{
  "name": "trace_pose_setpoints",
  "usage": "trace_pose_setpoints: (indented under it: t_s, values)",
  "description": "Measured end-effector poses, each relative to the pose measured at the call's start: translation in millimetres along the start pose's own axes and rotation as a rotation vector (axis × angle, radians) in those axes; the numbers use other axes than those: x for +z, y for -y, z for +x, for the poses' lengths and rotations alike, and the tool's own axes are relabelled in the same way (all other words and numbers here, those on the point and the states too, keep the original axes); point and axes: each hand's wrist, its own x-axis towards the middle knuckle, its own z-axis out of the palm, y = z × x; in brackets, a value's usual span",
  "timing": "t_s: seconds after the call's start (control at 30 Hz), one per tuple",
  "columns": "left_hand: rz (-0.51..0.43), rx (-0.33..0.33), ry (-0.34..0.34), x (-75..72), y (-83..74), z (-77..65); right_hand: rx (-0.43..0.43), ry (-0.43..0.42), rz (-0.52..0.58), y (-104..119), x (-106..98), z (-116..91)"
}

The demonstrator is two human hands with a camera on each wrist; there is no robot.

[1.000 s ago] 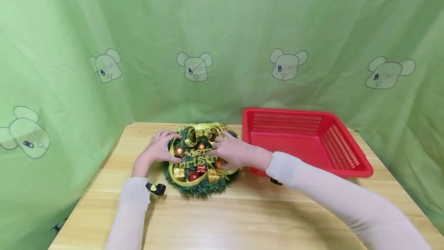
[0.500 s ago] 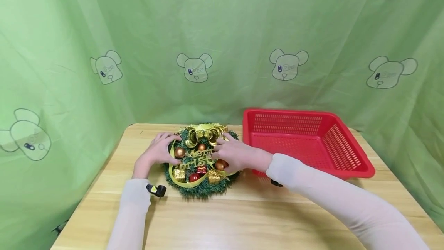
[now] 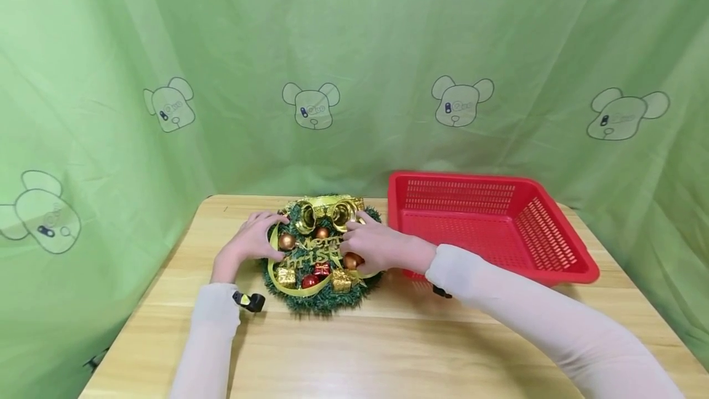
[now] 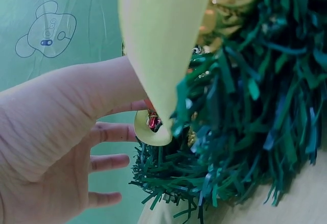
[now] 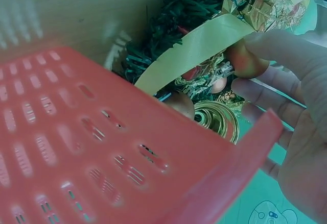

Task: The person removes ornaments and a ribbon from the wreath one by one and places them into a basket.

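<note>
A green tinsel Christmas wreath (image 3: 318, 303) lies at the back of the table, with a gold bow (image 3: 327, 211), gold lettering, small gift boxes and baubles on it. My left hand (image 3: 255, 239) is at its left side with fingers spread. In the left wrist view, the thumb passes behind the yellow ribbon (image 4: 158, 40) while the other fingers extend beside the tinsel. On the wreath's right half, my right hand (image 3: 376, 245) holds an orange bauble (image 5: 248, 60) between thumb and index finger. Its other fingers reach inward beside the lettering (image 3: 318, 255).
Just right of the wreath stands a red plastic basket (image 3: 570, 273) with slotted walls, close to my right wrist. Its rim covers much of the right wrist view. The wooden table (image 3: 360, 356) backs onto a green curtain (image 3: 365, 29) with printed bear heads.
My right hand has shifted slightly to the right, uncovering a little more of the lettering. My left hand, the wreath and the basket stay nearly in place.
</note>
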Motion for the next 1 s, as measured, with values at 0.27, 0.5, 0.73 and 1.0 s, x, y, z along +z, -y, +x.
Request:
trace_pose_setpoints:
  t_s: [0.27, 0.5, 0.73, 1.0]
  values:
    - [0.007, -0.01, 0.007, 2.2, 0.5, 0.4, -0.002, -0.017, -0.001, -1, 3, -1]
    - [-0.001, -0.015, 0.009, 2.8, -0.8, 0.4, 0.009, -0.017, -0.003, -1, 2, -1]
    - [-0.001, -0.017, 0.011, 3.8, 0.1, 0.3, 0.03, -0.018, 0.01, -2, -6, -3]
    - [0.002, -0.021, 0.014, 2.8, 0.8, 0.4, 0.016, -0.07, 0.009, -4, -12, -1]
